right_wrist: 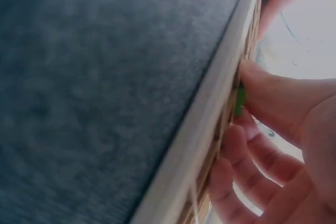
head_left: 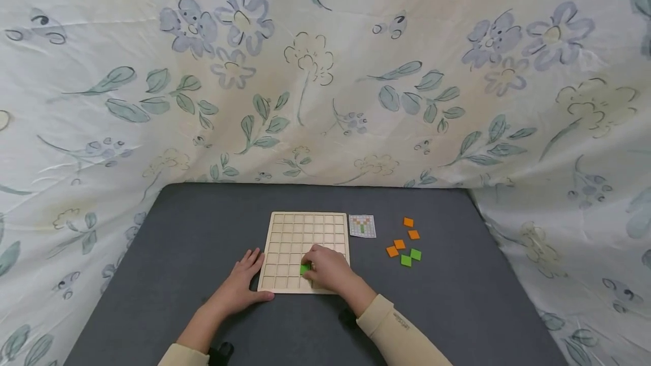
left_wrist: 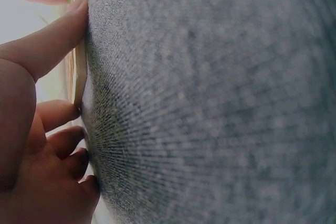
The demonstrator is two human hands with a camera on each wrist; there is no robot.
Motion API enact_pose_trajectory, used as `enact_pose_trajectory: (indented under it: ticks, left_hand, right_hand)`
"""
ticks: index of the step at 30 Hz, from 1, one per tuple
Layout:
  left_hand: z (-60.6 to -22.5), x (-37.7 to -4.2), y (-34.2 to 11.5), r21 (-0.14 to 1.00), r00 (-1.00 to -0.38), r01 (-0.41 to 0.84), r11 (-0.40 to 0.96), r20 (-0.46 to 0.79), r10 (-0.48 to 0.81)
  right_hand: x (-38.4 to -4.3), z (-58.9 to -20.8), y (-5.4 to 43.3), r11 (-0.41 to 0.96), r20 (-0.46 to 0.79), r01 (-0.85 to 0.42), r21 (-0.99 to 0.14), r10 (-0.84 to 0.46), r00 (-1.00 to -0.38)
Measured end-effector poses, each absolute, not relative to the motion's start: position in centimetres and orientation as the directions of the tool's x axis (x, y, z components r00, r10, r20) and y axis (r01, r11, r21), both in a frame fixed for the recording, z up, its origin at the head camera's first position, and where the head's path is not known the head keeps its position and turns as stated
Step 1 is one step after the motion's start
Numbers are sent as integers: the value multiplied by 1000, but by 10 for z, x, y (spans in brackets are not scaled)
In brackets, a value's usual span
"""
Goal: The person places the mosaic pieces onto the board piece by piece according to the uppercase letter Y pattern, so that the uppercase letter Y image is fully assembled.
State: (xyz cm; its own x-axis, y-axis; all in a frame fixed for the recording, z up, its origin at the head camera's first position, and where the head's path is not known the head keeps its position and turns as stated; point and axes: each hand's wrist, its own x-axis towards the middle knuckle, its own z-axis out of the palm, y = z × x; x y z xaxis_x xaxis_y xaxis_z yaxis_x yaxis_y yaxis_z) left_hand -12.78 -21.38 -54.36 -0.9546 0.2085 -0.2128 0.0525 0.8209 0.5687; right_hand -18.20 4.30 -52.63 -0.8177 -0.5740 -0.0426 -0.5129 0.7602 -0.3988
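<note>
A square wooden grid board (head_left: 291, 229) lies on the dark grey table. My left hand (head_left: 238, 282) rests at the board's lower left corner, fingers spread, thumb on the near edge. In the left wrist view, the left thumb (left_wrist: 50, 45) lies straight against the board's side and the other fingertips touch the cloth. Over the lower middle cells, my right hand (head_left: 329, 269) pinches a small green square tile (head_left: 304, 269) between thumb and fingers. From the right wrist, that green tile (right_wrist: 240, 99) shows upright, close against the grid; part of it is hidden by the fingertips.
Right of the board lies a small printed pattern card (head_left: 362, 232) with coloured cells. Farther right are several loose orange tiles (head_left: 408, 222) and two green tiles (head_left: 406, 261). A floral curtain (head_left: 310, 106) hangs behind and along both sides of the table (head_left: 203, 225).
</note>
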Motion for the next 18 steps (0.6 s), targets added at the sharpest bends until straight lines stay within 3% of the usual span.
enact_pose_trajectory:
  ticks: [6, 18]
  left_hand:
    - [-544, -129, -214, 572, -952, 66, 818, -208, 223]
    - [-543, -129, -216, 573, -954, 61, 817, -208, 218]
  right_hand:
    - [-182, -520, 45, 758, -69, -507, -411, -580, -812]
    - [-180, -494, 74, 732, 45, -491, -471, -537, -843]
